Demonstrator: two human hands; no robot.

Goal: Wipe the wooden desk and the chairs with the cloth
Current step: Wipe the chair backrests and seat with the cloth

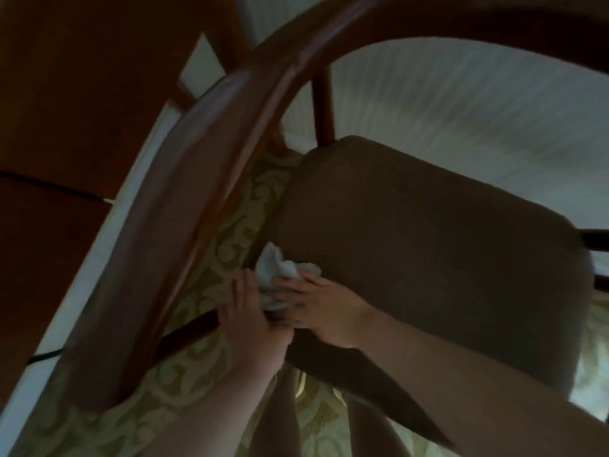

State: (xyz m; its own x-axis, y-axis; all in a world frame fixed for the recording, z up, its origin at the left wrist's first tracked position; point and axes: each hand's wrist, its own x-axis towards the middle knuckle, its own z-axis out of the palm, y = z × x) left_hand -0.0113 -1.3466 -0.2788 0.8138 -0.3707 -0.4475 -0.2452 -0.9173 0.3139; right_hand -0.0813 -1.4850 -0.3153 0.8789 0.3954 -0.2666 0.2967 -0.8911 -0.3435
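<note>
Chair-wiping step: both the left hand and right hand clutch the cloth against the chair seat's nine-o'clock edge; next, rub along the rail.

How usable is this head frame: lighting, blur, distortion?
Head view: dim and underexposed, wood nearly black; motion blur streaks the pale floor and softens both hands; wide-angle distortion bows the chair rail; the cloth between left hand and right hand is the brightest, readable spot.

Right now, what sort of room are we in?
Probably a home dining or study room: a wooden armchair with a padded seat, a patterned carpet, and a wooden desk.
</note>
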